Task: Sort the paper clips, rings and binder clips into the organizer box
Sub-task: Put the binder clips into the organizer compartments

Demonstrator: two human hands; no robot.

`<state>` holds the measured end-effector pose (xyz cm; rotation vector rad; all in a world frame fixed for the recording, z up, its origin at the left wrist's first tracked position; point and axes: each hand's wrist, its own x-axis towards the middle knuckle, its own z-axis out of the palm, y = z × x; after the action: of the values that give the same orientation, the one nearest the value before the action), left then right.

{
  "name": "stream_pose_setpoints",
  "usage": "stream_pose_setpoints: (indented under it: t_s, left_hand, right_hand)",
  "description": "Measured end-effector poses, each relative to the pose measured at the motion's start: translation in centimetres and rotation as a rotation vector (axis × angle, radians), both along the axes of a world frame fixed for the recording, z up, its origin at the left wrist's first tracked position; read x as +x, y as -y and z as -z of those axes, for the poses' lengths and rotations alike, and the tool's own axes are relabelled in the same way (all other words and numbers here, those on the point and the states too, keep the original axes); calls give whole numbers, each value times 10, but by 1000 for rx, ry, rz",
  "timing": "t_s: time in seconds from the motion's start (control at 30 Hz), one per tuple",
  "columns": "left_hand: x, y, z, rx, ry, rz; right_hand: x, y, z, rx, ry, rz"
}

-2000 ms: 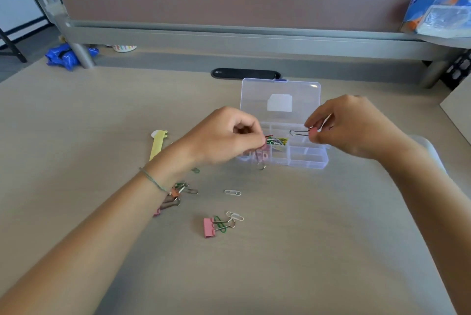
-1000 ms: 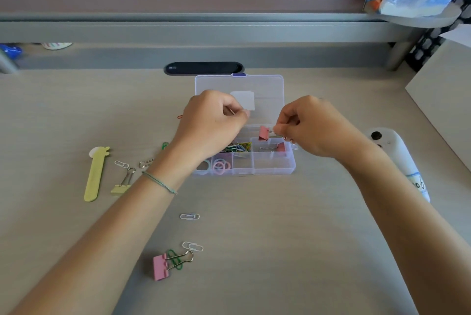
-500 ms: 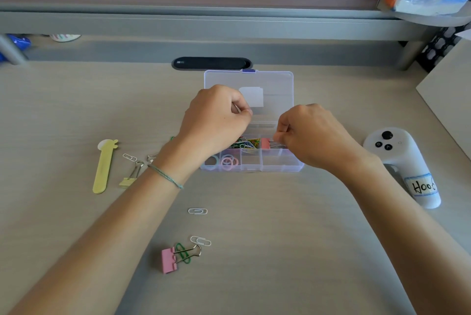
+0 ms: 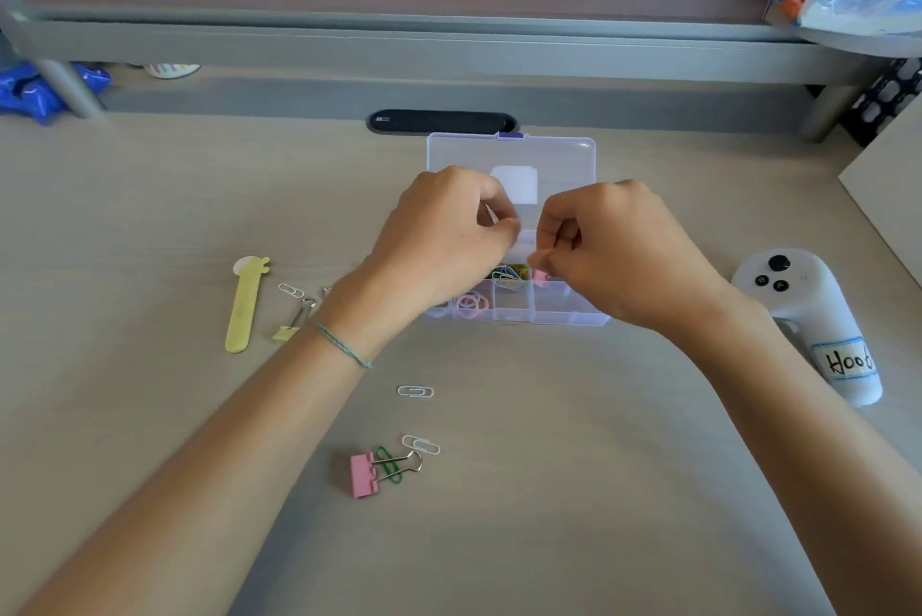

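both hands closer together than half a second ago over organizer box [image 4: 514,156], mid-desk. left hand [image 4: 439,241] curled, contents unclear; right hand [image 4: 618,256] pinching small pink binder clip [image 4: 540,277] above a compartment. white controller [image 4: 808,316] labelled "hoo…".

Hands [image 4: 524,246] hide organizer box [image 4: 574,316] middle; contents perhaps clips.

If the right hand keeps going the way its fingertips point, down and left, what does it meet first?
Probably the pink binder clip in the organizer box, just below the right hand pinched fingertips. Depth is unclear; they may already touch.
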<state>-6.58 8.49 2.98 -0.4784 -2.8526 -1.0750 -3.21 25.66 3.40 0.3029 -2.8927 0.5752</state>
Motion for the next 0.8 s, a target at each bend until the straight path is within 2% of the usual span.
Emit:
stream_pose_setpoints:
  t_s: [0.27,0.4,0.63,0.8]
  left_hand:
    - [58,79,9,-38,-9,-71]
    - [80,120,11,-7,-20,-149]
    - [107,176,20,7,-2,-195]
    - [127,198,26,-100,60,-12]
  right_hand:
    - [68,80,-3,-41,179,-292]
    - [93,109,11,61,193,-455]
    - [103,124,23,158,122,-504]
    - [101,132,16,146,140,-506]
